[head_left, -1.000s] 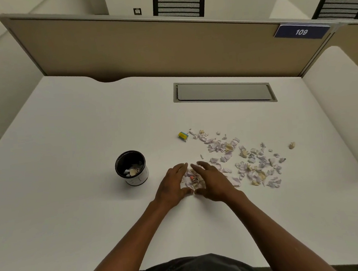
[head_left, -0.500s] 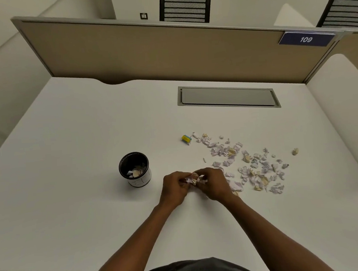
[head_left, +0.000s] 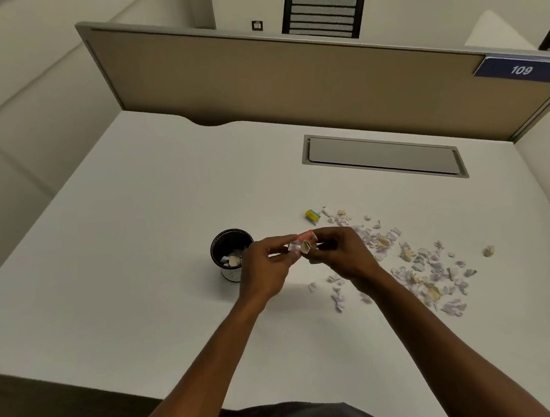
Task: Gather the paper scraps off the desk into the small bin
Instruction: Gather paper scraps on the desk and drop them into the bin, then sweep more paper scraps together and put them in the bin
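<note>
Scraps (head_left: 303, 245) pinched between both hands (head_left: 306, 255) (fingers curled), beside bin (head_left: 229, 253).

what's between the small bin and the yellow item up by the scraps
Bare desk only between the small bin and the yellow item, seen in the head view.

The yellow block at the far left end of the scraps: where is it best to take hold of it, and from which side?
Pinch the yellow block across its two long sides, coming straight down from above. It lies flat on the desk and is compact, with a teal end. Its left side is bare; paper scraps begin close on its right, so lead the fingers in from the left.
</note>
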